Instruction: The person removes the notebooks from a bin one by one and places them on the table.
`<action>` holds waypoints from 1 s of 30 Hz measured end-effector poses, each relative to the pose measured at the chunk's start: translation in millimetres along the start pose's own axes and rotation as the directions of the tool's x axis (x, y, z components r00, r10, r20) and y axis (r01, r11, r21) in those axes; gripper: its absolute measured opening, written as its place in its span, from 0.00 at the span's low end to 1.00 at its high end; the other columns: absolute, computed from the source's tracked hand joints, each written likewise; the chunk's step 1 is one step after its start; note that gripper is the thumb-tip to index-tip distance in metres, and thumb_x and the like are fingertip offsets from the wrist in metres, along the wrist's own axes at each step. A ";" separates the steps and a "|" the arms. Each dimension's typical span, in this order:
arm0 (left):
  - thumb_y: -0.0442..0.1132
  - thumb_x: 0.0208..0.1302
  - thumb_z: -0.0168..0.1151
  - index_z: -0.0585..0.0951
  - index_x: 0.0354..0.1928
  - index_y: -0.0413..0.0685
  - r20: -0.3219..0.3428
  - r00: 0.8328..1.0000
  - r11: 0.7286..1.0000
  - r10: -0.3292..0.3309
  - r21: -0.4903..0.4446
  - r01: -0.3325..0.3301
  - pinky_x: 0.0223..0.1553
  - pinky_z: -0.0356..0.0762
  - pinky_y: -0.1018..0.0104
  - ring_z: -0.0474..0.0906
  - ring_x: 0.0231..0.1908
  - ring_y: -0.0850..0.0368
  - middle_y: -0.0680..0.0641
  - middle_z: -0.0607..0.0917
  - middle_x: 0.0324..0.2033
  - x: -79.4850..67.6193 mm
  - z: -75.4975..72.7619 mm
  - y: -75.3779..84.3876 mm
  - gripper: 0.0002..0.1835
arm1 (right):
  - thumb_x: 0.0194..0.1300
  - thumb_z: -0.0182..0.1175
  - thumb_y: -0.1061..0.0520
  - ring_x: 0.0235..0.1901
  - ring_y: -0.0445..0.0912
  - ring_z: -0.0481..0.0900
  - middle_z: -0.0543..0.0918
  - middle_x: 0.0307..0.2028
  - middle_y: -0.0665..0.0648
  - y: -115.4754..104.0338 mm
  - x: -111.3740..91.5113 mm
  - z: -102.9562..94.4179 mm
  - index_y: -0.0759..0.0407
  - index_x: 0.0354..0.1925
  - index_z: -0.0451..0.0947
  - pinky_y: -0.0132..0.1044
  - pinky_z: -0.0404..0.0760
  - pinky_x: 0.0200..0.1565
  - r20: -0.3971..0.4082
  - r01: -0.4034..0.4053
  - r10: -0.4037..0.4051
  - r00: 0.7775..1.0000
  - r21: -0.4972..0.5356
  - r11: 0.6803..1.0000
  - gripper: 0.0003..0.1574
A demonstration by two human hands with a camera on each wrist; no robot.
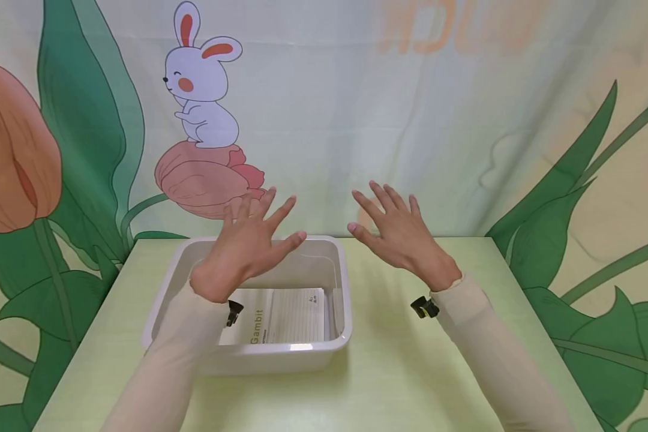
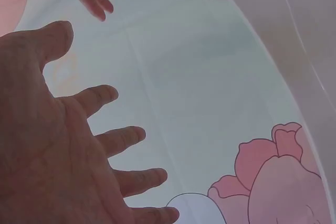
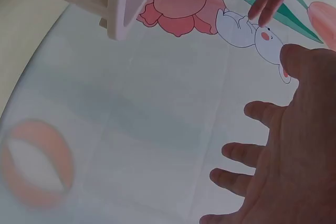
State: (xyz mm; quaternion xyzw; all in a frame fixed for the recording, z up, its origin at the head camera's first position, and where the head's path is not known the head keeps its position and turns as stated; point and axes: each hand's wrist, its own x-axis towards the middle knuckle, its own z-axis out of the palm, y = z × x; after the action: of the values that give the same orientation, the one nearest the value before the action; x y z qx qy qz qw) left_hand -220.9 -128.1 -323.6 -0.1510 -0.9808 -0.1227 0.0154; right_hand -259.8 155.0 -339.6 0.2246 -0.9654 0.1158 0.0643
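Observation:
My left hand is held over the white plastic bin, fingers spread and holding nothing. To the right of the bin, my right hand hovers above the table with its fingers also spread and nothing in them. Inside the bin lies a notebook with lined paper showing and the word Gambit printed on its left part. My left forearm hides some of the bin and the notebook. In the left wrist view the left palm faces the camera; the right palm shows likewise in the right wrist view.
The bin stands on the left half of a pale green table. Behind the table hangs a curtain printed with a rabbit, tulips and leaves. A small black clip-like piece sits at each wrist.

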 end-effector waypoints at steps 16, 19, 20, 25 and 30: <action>0.65 0.69 0.50 0.60 0.75 0.60 -0.203 0.976 0.995 0.080 0.078 -0.065 0.70 0.51 0.35 0.54 0.73 0.35 0.42 0.61 0.74 -67.1 13.2 7.6 0.37 | 0.72 0.43 0.30 0.75 0.53 0.54 0.57 0.75 0.53 -7.5 -3.8 17.7 0.35 0.76 0.50 0.57 0.52 0.72 -0.123 0.271 -0.267 0.956 0.017 0.962 0.40; 0.63 0.67 0.54 0.65 0.73 0.57 -0.267 0.957 0.990 0.116 0.110 -0.089 0.68 0.57 0.38 0.60 0.71 0.38 0.42 0.66 0.71 -82.3 24.6 8.1 0.36 | 0.73 0.42 0.30 0.74 0.53 0.56 0.58 0.75 0.53 -12.3 -0.9 18.2 0.35 0.76 0.50 0.55 0.53 0.72 -0.136 0.326 -0.326 0.936 -0.018 0.945 0.39; 0.63 0.66 0.55 0.66 0.72 0.56 -0.283 0.951 0.989 0.125 0.117 -0.095 0.68 0.58 0.39 0.61 0.70 0.38 0.42 0.68 0.70 -87.2 28.8 7.9 0.36 | 0.73 0.42 0.30 0.74 0.53 0.56 0.58 0.75 0.53 -14.2 0.0 17.8 0.35 0.76 0.50 0.54 0.53 0.72 -0.140 0.344 -0.344 0.929 -0.026 0.939 0.39; 0.63 0.63 0.59 0.68 0.70 0.55 -0.319 0.938 0.985 0.136 0.143 -0.094 0.66 0.62 0.41 0.66 0.67 0.40 0.43 0.72 0.67 -108.7 48.4 7.4 0.37 | 0.73 0.43 0.31 0.73 0.52 0.58 0.59 0.74 0.54 -22.9 4.3 15.0 0.37 0.76 0.51 0.52 0.55 0.71 -0.143 0.417 -0.421 0.896 -0.060 0.907 0.39; 0.63 0.62 0.59 0.72 0.67 0.53 -0.323 0.932 0.978 0.163 0.175 -0.111 0.63 0.66 0.43 0.70 0.64 0.41 0.43 0.76 0.63 -121.6 69.6 7.1 0.35 | 0.73 0.42 0.31 0.73 0.50 0.58 0.59 0.74 0.53 -31.8 8.3 14.3 0.38 0.76 0.51 0.52 0.55 0.72 -0.103 0.469 -0.474 0.874 -0.072 0.880 0.39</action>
State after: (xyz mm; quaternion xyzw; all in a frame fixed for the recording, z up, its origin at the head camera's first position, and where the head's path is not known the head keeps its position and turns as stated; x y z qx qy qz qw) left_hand -102.4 -140.0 -397.5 -0.1944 -0.9573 -0.0693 0.2024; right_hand -254.0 120.2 -345.8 0.4443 -0.8785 0.0877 0.1522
